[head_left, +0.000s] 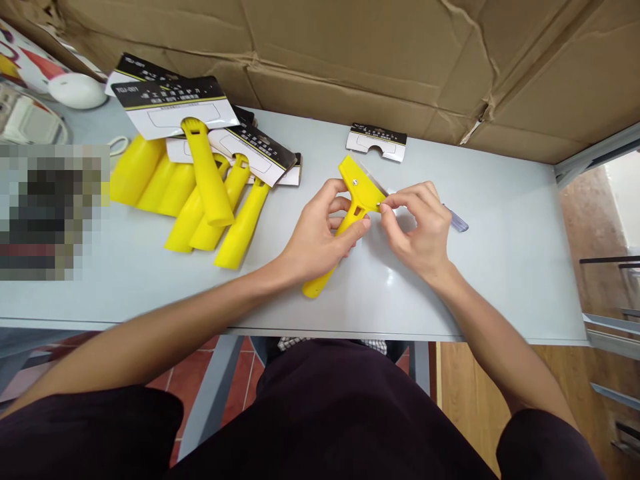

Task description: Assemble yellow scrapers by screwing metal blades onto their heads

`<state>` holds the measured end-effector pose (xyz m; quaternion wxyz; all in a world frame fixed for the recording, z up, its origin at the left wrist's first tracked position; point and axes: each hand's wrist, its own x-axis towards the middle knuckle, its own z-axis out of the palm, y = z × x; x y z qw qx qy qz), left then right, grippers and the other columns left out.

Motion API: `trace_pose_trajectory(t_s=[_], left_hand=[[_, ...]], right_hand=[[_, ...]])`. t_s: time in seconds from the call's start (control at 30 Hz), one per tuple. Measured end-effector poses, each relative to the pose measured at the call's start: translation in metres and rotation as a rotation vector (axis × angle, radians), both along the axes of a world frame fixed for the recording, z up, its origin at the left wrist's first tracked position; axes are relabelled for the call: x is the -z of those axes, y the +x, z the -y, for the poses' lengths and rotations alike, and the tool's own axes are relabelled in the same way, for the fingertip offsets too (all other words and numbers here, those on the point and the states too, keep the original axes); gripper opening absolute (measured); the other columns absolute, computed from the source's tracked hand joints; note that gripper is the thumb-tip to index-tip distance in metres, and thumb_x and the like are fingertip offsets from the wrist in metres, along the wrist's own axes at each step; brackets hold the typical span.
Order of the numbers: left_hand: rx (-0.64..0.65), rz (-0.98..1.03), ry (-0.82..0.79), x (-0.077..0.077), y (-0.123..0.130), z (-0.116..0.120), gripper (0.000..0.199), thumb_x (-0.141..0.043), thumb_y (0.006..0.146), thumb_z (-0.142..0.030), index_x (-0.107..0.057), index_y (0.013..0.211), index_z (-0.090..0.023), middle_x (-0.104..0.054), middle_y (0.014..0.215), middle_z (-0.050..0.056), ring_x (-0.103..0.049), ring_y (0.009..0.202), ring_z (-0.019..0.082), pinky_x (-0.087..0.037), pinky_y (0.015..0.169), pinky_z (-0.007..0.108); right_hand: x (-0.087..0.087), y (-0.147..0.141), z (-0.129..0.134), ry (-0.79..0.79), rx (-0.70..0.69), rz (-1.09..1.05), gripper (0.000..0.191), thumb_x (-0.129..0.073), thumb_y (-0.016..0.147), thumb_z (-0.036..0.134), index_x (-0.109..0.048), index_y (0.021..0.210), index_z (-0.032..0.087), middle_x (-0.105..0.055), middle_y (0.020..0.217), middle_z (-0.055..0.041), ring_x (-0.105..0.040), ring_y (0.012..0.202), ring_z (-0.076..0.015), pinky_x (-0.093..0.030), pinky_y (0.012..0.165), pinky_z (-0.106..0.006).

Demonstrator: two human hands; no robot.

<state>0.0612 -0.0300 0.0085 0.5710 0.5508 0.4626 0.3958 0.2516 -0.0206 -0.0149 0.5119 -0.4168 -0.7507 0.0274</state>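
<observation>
A yellow scraper [367, 191] with a metal blade along its top edge is tilted over the table, its handle end toward me. My left hand [325, 230] is wrapped round its neck. My right hand [417, 223] pinches at the right corner of the scraper's head, where a small screw [379, 205] shows by the fingertips; whether the fingers grip the screw itself or the head's edge is hard to make out. Another screw [355, 182] sits in the left part of the head. Behind my right hand lies a clear purplish plastic piece [457, 219], partly hidden.
Several yellow handles [243, 227] with black-and-white header cards [175, 103] are piled at the left. One loose card [377, 141] lies at the back near the cardboard wall [350, 53]. A white mouse [77, 90] is at the far left. The table's front edge [350, 332] runs before me.
</observation>
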Motion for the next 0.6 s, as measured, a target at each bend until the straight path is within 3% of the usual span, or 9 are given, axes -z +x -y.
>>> trace_pose_trajectory(t_s=[0.6], left_hand=[[-0.016,0.004,0.023,0.0005,0.0004,-0.0004,0.049,-0.091,0.081,-0.039,-0.053,0.111,-0.027,-0.068,0.102,0.001,-0.058,0.05,0.006,-0.048,0.038,0.02]], right_hand=[[0.0025,-0.0041,0.0051,-0.116,0.089,0.033,0.013,-0.062,0.095,0.021,-0.061,0.082,0.025,-0.067,0.08,-0.0011,-0.061,0.079,-0.0208,-0.048,0.078,-0.04]])
